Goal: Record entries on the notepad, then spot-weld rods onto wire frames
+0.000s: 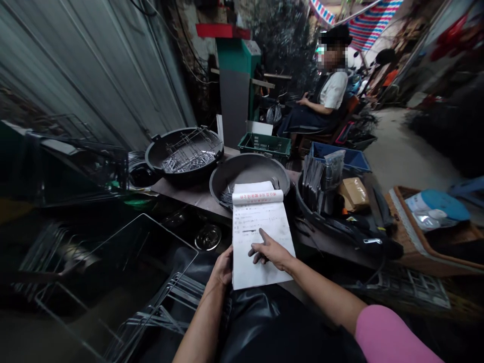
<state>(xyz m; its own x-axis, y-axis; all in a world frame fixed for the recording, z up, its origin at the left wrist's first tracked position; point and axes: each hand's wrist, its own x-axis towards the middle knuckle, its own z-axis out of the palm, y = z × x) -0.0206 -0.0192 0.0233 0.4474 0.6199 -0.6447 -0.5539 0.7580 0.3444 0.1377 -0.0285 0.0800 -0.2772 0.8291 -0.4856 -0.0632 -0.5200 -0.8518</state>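
A white writing pad (245, 267) with red print along its folded-back top sheet and handwritten lines lies tilted above my lap. My left hand (226, 264) grips its left edge, fingers hidden behind the sheets. Over the page, my right hand (266, 249) holds its index finger stretched out at the handwriting, the other fingers loosely spread and nothing between them. Just beyond the pad stands a round dark pan (245, 169) with thin metal pieces in it.
Another pan (151, 154) holds wire parts at the left; a third (317, 212) bears metal strips and a brown packet (355, 194). Bent wire frames (170, 292) stand left of my legs. A wicker basket (408, 227) is at the right. A person (333, 96) sits farther back.
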